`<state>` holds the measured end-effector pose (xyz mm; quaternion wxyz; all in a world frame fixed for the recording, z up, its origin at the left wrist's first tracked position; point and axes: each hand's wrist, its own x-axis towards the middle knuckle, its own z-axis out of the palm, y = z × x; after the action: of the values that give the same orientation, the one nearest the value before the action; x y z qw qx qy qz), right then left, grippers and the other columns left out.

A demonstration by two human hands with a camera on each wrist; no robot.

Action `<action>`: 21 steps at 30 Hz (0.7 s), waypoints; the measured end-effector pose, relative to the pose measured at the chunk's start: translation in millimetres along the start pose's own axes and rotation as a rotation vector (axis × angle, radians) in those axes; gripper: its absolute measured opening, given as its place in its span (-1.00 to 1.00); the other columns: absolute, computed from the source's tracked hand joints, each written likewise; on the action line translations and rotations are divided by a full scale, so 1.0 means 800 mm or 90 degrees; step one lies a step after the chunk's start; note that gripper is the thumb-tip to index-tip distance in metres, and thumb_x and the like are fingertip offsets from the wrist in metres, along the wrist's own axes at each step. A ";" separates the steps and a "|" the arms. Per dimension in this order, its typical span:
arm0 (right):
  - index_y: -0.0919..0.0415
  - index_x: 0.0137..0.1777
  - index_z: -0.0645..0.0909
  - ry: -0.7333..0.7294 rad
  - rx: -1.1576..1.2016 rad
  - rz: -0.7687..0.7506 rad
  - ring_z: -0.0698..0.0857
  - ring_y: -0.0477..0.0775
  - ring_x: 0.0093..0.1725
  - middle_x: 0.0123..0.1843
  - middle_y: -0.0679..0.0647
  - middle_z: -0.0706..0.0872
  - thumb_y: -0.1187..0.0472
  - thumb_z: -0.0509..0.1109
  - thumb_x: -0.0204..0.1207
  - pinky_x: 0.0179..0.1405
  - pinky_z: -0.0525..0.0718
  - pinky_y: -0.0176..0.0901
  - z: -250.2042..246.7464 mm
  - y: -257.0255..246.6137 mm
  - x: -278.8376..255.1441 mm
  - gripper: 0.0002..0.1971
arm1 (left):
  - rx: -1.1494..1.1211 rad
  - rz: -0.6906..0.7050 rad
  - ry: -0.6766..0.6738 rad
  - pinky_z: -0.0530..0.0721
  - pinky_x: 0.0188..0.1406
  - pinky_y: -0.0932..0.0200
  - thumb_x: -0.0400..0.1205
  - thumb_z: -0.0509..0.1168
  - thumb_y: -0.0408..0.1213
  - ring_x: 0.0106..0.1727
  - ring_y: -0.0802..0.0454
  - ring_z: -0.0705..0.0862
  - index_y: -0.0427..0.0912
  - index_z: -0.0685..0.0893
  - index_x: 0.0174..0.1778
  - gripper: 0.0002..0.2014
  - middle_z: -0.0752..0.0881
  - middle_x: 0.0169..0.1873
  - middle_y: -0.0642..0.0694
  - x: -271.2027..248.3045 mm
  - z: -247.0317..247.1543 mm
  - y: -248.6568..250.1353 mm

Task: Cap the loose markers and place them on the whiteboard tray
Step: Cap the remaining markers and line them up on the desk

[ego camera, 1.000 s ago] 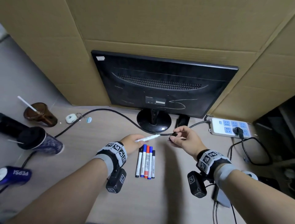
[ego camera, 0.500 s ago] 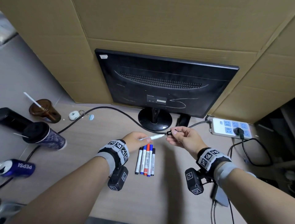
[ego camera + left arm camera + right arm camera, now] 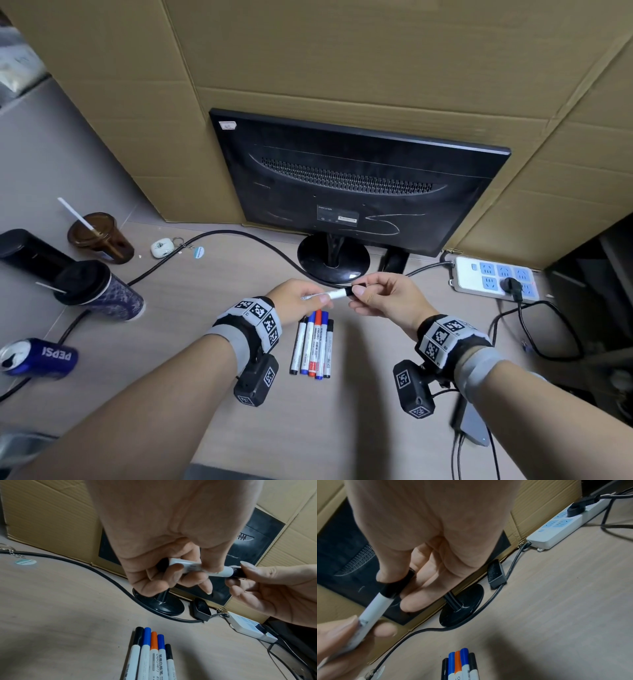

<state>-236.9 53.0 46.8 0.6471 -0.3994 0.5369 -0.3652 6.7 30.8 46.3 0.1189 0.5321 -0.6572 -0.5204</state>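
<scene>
A white marker (image 3: 331, 295) (image 3: 202, 568) (image 3: 375, 605) is held level above the desk, its barrel gripped by my left hand (image 3: 301, 301) (image 3: 180, 572). Its black cap (image 3: 349, 292) (image 3: 238, 572) (image 3: 397, 586) sits on the right end, pinched between thumb and forefinger of my right hand (image 3: 380, 299) (image 3: 399, 577). Below the hands, several capped markers (image 3: 313, 344) (image 3: 150, 654) (image 3: 458, 665) with black, blue and red caps lie side by side on the desk. No whiteboard tray is in view.
A black monitor (image 3: 356, 185) stands on its round base (image 3: 334, 262) against cardboard (image 3: 342, 51). A black cable (image 3: 239, 236), power strip (image 3: 493, 277), black eraser (image 3: 201, 608), two cups (image 3: 99, 291), a Pepsi can (image 3: 37, 358) and a keyring (image 3: 164, 246) lie around.
The right hand brought the black cap leftward from a gap onto the marker's tip; the cap now sits on the marker. The head view tilted slightly.
</scene>
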 end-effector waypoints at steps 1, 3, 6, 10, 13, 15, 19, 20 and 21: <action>0.50 0.16 0.76 -0.002 -0.018 -0.002 0.89 0.23 -0.11 -0.15 0.34 0.85 0.40 0.55 0.61 0.05 0.91 -0.01 0.001 -0.002 0.000 -0.80 | 0.011 0.001 0.004 0.52 -0.11 0.28 0.75 0.33 -0.09 -0.33 0.40 0.62 0.08 0.89 -0.05 -0.78 0.73 -0.40 0.30 -0.001 -0.001 0.001; 0.54 0.14 0.76 -0.006 -0.033 -0.006 0.89 0.20 -0.14 -0.25 0.22 0.85 0.41 0.55 0.61 0.03 0.91 -0.02 0.003 -0.007 0.001 -0.81 | 0.030 0.013 0.010 0.50 -0.14 0.31 0.76 0.32 -0.13 -0.32 0.37 0.60 0.02 0.88 -0.09 -0.77 0.70 -0.38 0.24 -0.004 -0.002 0.003; 0.57 0.12 0.76 0.001 -0.028 -0.005 0.89 0.17 -0.17 -0.35 0.13 0.83 0.43 0.55 0.60 0.06 0.90 -0.01 0.008 -0.012 0.004 -0.82 | 0.031 0.032 0.014 0.49 -0.14 0.34 0.77 0.30 -0.17 -0.22 0.30 0.61 -0.02 0.83 -0.11 -0.77 0.71 -0.26 0.13 -0.006 -0.001 0.005; 0.58 0.12 0.75 -0.005 -0.034 -0.003 0.90 0.14 -0.18 -0.42 0.06 0.76 0.45 0.53 0.61 0.06 0.90 -0.04 0.012 -0.014 0.005 -0.83 | 0.020 0.013 0.019 0.51 -0.11 0.29 0.77 0.30 -0.15 -0.18 0.18 0.62 -0.10 0.84 -0.10 -0.75 0.73 -0.23 0.05 -0.009 0.004 0.003; 0.57 0.12 0.75 -0.015 -0.044 0.000 0.89 0.12 -0.18 -0.43 0.06 0.75 0.44 0.52 0.62 0.07 0.90 -0.04 0.012 -0.012 0.004 -0.83 | 0.019 0.007 0.010 0.51 -0.12 0.23 0.78 0.29 -0.12 -0.16 0.11 0.61 -0.10 0.85 -0.08 -0.74 0.73 -0.22 0.00 -0.013 0.002 0.005; 0.55 0.13 0.77 -0.027 -0.055 0.011 0.90 0.12 -0.15 -0.35 0.17 0.77 0.41 0.54 0.62 0.01 0.91 -0.07 0.013 -0.008 0.003 -0.82 | 0.050 -0.001 -0.023 0.47 -0.21 0.27 0.80 0.25 -0.11 -0.26 0.17 0.56 -0.09 0.85 -0.03 -0.72 0.66 -0.30 0.07 -0.017 -0.001 0.004; 0.49 0.17 0.78 -0.042 -0.052 0.030 0.90 0.06 -0.19 -0.22 0.22 0.89 0.37 0.56 0.61 -0.10 0.91 -0.15 0.025 -0.001 0.005 -0.79 | 0.017 -0.047 -0.085 0.52 -0.40 0.29 0.83 0.19 -0.14 -0.39 0.08 0.52 -0.03 0.75 0.09 -0.78 0.61 -0.37 0.01 -0.025 0.000 -0.004; 0.46 0.18 0.78 -0.046 -0.051 0.029 0.91 0.05 -0.19 -0.20 0.23 0.90 0.37 0.56 0.61 -0.08 0.92 -0.13 0.031 0.000 0.007 -0.79 | -0.012 -0.050 -0.087 0.55 -0.40 0.27 0.83 0.18 -0.17 -0.42 0.06 0.54 -0.02 0.69 0.13 -0.83 0.67 -0.35 -0.01 -0.027 0.002 -0.005; 0.41 0.19 0.79 -0.054 -0.051 0.027 0.92 0.04 -0.17 -0.17 0.25 0.91 0.36 0.56 0.61 -0.05 0.91 -0.11 0.039 0.001 0.010 -0.80 | -0.037 -0.056 -0.079 0.56 -0.40 0.26 0.83 0.17 -0.22 -0.43 0.06 0.55 -0.04 0.63 0.18 -0.87 0.71 -0.31 -0.02 -0.028 0.004 -0.007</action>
<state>-204.5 49.7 45.9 0.6605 -0.4283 0.5318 -0.3123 16.8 51.8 48.9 0.0705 0.5236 -0.6236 -0.5761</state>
